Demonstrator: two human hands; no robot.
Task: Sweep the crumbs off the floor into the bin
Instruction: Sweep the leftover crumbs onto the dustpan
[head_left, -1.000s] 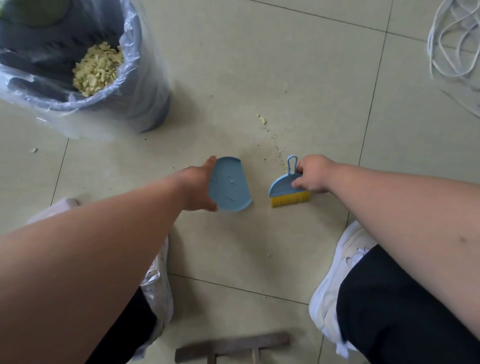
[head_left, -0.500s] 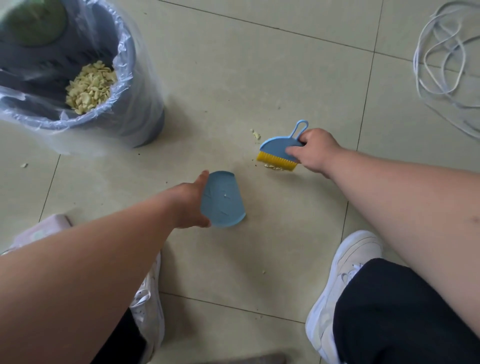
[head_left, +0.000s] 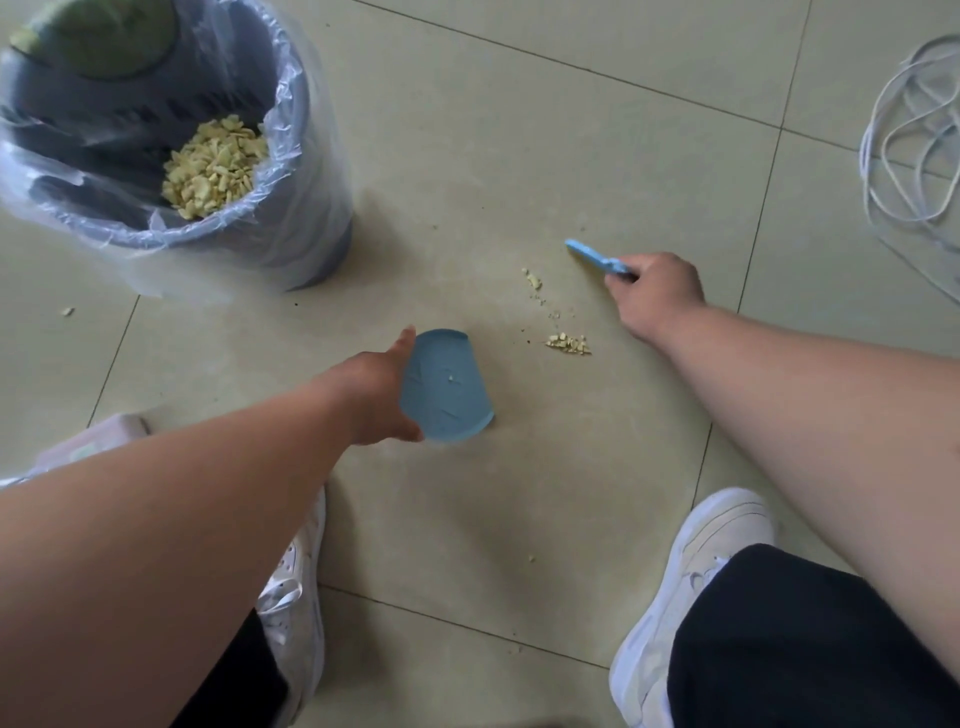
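Nearest the camera, two white lace-up sneakers (head_left: 691, 587) stand on the pale glazed floor tiles (head_left: 519, 145), with dark trouser legs above them. A single crumb lies on the tile between the shoes.

Further out, the left hand (head_left: 371, 397) grips a small light-blue plastic dustpan (head_left: 447, 387) by its edge, thumb along the far side and fingers curled underneath. The pan is tilted so its flat inner face shows, with one tiny pale speck stuck on it; its lower lip is at or close to the floor.

Just beyond and to the right of the pan lies a small heap of pale yellow crumbs (head_left: 567, 344), broken and flaky, with a thin trail of finer bits leading away to a second, smaller clump further off.

The right hand (head_left: 657, 293) is closed around the handle of a small light-blue hand brush (head_left: 595, 257), seen edge-on beyond the crumbs; its bristles cannot be seen.

Far left stands a round blue-grey bin lined with a clear plastic bag (head_left: 291, 156), holding a mound of the same yellow pieces. One stray crumb lies on the floor near its base. At the far right edge sits a loose coil of white cord (head_left: 904, 150).
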